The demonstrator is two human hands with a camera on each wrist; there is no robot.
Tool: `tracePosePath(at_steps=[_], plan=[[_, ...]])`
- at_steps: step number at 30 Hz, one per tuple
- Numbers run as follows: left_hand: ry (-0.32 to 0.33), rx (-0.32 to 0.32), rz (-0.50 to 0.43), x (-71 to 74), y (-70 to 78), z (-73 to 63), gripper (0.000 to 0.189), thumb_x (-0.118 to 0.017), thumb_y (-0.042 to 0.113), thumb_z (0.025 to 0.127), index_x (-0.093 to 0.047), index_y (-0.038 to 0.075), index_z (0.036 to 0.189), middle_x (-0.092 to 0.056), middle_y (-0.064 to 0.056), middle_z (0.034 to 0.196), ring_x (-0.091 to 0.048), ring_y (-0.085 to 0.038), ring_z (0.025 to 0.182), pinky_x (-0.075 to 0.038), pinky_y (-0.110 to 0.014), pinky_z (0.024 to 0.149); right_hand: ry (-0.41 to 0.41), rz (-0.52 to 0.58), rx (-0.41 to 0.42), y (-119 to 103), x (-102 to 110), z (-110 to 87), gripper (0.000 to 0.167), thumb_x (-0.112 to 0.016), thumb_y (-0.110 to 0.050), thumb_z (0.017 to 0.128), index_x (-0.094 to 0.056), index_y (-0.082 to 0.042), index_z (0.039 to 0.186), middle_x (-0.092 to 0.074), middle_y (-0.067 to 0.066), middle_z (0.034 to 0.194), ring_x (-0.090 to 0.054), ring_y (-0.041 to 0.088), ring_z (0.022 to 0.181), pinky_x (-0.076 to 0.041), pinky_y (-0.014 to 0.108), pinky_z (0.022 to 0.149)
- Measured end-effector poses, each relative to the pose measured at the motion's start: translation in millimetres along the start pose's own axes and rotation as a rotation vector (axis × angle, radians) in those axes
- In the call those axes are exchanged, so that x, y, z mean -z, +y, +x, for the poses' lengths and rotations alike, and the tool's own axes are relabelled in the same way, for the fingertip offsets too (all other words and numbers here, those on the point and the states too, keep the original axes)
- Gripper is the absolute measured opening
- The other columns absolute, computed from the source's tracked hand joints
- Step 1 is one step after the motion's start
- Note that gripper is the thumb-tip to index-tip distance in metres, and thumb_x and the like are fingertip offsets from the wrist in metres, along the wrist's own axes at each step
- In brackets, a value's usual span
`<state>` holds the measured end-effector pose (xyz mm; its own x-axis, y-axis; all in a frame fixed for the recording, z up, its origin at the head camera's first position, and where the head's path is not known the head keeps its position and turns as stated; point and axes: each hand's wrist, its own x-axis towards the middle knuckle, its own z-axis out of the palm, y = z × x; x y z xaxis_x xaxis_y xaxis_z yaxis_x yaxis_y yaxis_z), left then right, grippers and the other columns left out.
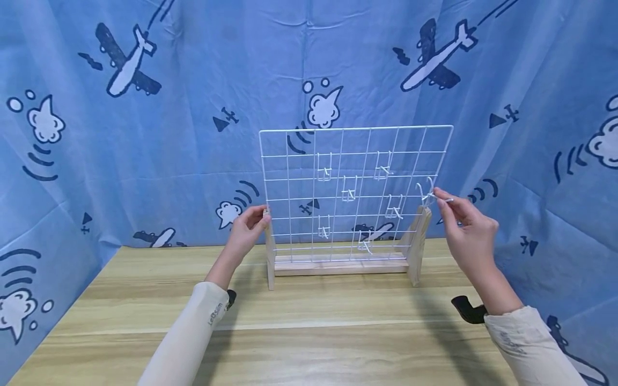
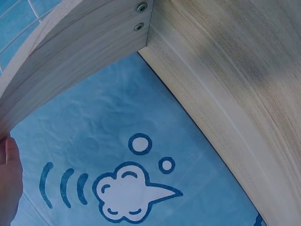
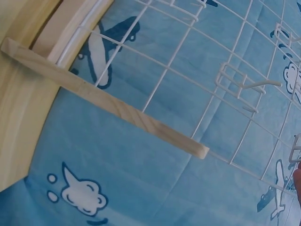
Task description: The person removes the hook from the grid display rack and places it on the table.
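Observation:
A white wire grid panel (image 1: pixel 357 128) stands upright in a wooden stand (image 1: pixel 340 267). My left hand (image 1: pixel 247 228) pinches the top of the stand's left post (image 1: pixel 270 252), beside the panel's left edge. At the right edge, my right hand (image 1: pixel 465 230) pinches a white wire hook (image 1: pixel 428 194) between thumb and fingers, just above the right post (image 1: pixel 418 246). Whether this hook touches the grid cannot be told. Several similar hooks, such as one hook (image 1: pixel 348 195) near the middle, hang on the grid. In the right wrist view, only a bit of the right hand (image 3: pixel 297 181) shows.
The stand rests on a light wood-grain table (image 1: pixel 338 332). Behind and at both sides hangs a blue curtain (image 1: pixel 193 139) printed with planes and clouds. Black straps (image 1: pixel 468 311) show by the wrists.

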<state>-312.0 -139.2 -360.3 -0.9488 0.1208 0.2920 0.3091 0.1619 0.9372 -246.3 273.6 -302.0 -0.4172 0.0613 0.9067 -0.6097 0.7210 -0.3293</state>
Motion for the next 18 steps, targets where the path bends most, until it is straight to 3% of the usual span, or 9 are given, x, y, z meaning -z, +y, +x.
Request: tracePosePath(at_steps=[5,11,18], plan=[[-0.011,-0.004,-0.015,0.9,7.9,-3.0,0.044,-0.055,0.016,0.099,-0.045,-0.002,0.138,-0.050,-0.025,0.134,-0.048,-0.029,0.126,-0.037,-0.037,0.109,-0.009,0.000,0.050,1,1,-3.8,0.027,-0.066,0.013,0.084,-0.069,0.004,0.109,-0.069,0.012,0.113,-0.054,-0.017,0.100,-0.042,0.001,0.077],[-0.021,-0.004,0.023,-0.4,27.6,-11.9,0.040,-0.052,0.009,0.100,-0.045,-0.006,0.136,-0.052,-0.024,0.131,-0.048,-0.032,0.125,-0.038,-0.039,0.107,-0.043,-0.029,0.118,0,2,-10.0,0.033,-0.068,0.015,0.080,-0.070,0.001,0.110,-0.068,0.010,0.115,-0.053,-0.018,0.100,-0.040,0.000,0.076],[-0.011,-0.009,-0.007,0.7,6.8,-3.2,0.043,-0.055,0.015,0.099,-0.045,-0.003,0.138,-0.050,-0.025,0.133,-0.048,-0.030,0.125,-0.037,-0.039,0.108,-0.076,-0.036,0.184,2,3,-18.1,0.039,-0.069,0.018,0.076,-0.071,0.000,0.111,-0.068,0.010,0.116,-0.052,-0.018,0.098,-0.037,0.003,0.065]])
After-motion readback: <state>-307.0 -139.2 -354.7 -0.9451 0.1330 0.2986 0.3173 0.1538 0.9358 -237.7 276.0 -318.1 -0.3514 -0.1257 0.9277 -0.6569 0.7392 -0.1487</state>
